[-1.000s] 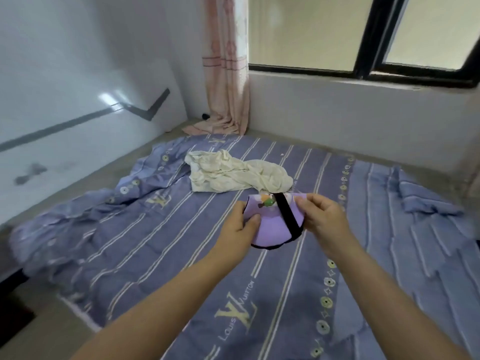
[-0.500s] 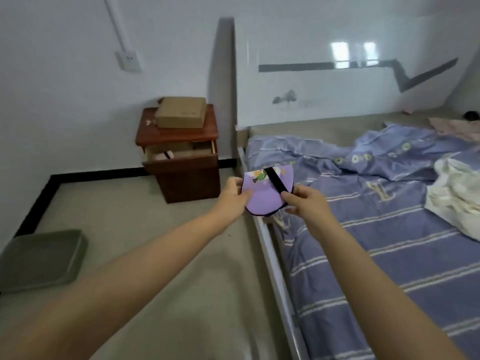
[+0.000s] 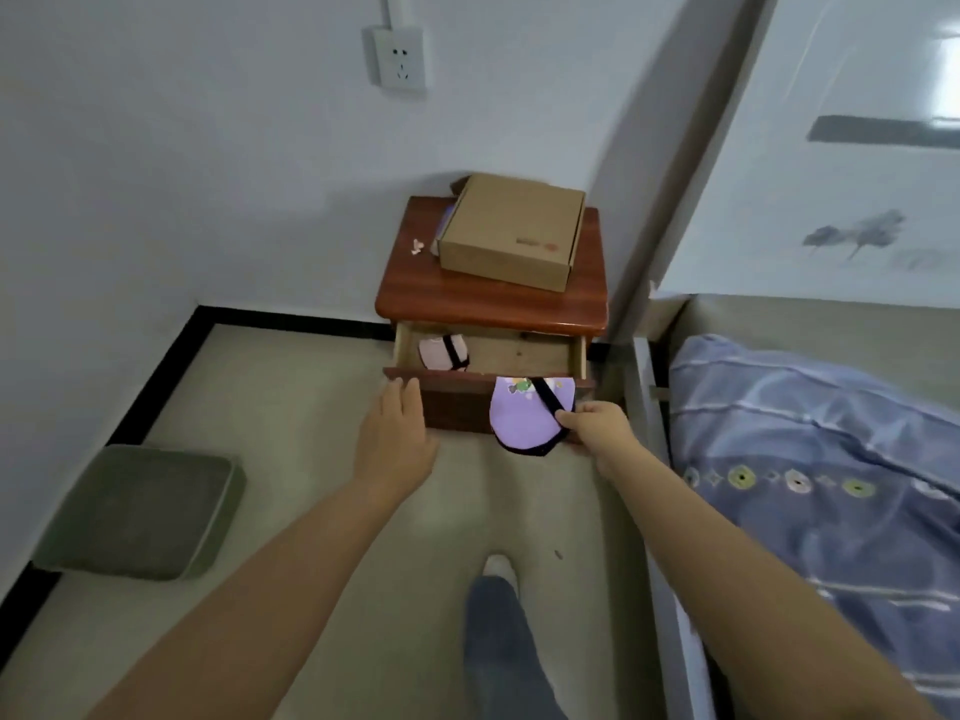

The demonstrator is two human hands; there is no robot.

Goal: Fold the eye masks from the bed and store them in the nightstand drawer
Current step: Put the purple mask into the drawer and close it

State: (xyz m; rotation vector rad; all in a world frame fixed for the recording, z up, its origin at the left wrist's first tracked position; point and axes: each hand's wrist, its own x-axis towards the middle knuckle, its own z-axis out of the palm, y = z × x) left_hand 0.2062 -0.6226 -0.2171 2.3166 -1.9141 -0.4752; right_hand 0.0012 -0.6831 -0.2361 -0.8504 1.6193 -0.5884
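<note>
A folded purple eye mask [image 3: 522, 415] with a black strap hangs in front of the drawer's front panel, pinched by my right hand [image 3: 597, 426]. My left hand [image 3: 395, 439] reaches toward the left end of the open drawer [image 3: 457, 402], fingers apart, its fingertips at the panel's top corner. The drawer belongs to a reddish-brown nightstand [image 3: 493, 304]. Inside the drawer, at the left, lies a folded pink eye mask [image 3: 441, 351] with a black strap.
A cardboard box [image 3: 511, 231] sits on the nightstand top. A grey-green cushion [image 3: 140, 511] lies on the floor at left. The bed with its blue striped cover [image 3: 810, 459] and frame edge runs along the right. My leg and foot [image 3: 501, 605] are below.
I have turned from the bed and come close to the nightstand. My left hand let go of the purple mask and moved to the drawer; my right hand alone holds the mask.
</note>
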